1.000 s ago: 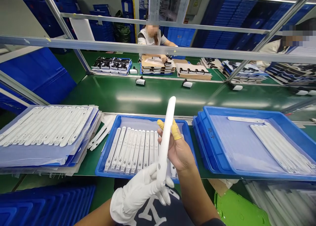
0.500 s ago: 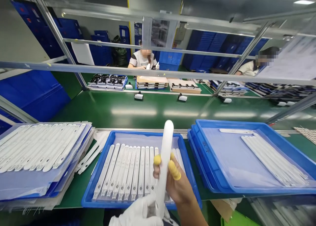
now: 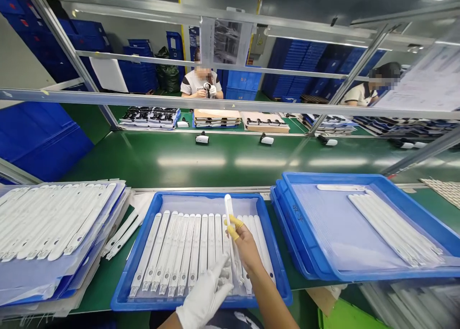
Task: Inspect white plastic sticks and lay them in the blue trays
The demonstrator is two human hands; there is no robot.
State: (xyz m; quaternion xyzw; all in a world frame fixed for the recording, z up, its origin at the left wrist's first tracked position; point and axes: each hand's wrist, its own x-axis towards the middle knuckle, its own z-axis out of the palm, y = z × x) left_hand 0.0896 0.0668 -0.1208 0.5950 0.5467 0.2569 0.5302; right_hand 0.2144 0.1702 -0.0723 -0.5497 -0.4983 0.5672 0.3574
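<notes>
My right hand (image 3: 247, 247) pinches a white strip (image 3: 228, 207) near its upper part, yellow finger covers (image 3: 236, 221) closed to the strip's width. The strip tilts over the blue tray (image 3: 151, 305), rounded tip up; whether its lower end touches anything I cannot tell. My left hand (image 3: 204, 293), in a white fabric glove, has its fingers spread and loosely bent near that end, and appears empty. Risk, as I judge it: a pinch this high leaves the long piece free to pivot, so a slack grip could swing its lower end into the row of strips (image 3: 195, 252) and scuff or skew them. The loose glove fabric might also catch on the toothed ends at the near side. Materials: strips look like smooth, hard plastic, slender, rounded at the far end, with a dark round spot near the toothed one; tray rigid, raised rim; liner (image 3: 194, 204) a thin, pale, translucent sheet.
</notes>
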